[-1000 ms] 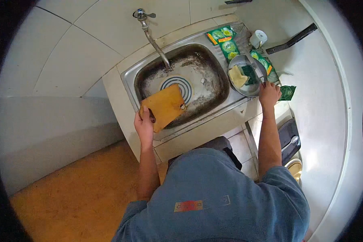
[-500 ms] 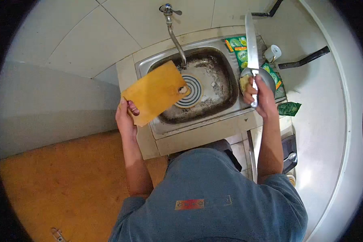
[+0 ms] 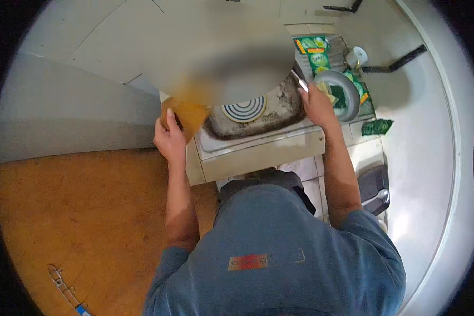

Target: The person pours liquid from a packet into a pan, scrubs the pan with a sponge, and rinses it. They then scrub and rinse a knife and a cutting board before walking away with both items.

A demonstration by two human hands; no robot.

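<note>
My left hand (image 3: 171,138) is closed on the near left end of a yellow-brown cutting board (image 3: 194,121), held over the sink's left side. A blurred patch hides the board's far part. My right hand (image 3: 318,108) grips a knife (image 3: 303,84) by its white handle above the sink's right edge, and most of the blade is lost in the blur. Between the hands, a plate with dark and white rings (image 3: 245,111) lies in the stained metal sink (image 3: 284,113). Just right of my right hand sits a grey bowl (image 3: 351,83) with a yellowish sponge (image 3: 329,94) and something dark green inside.
Green printed packets (image 3: 317,58) lie on the drainboard behind the bowl, near a white cup (image 3: 357,56). Another green packet (image 3: 377,127) rests at the counter's right end. A dark tray with a ladle (image 3: 375,192) is lower right. A metal rack (image 3: 63,287) lies on the floor.
My right hand has moved left and lowered the knife from upright toward the sink. The board has tilted in my left hand. A blurred patch now covers the tap and part of the sink.
</note>
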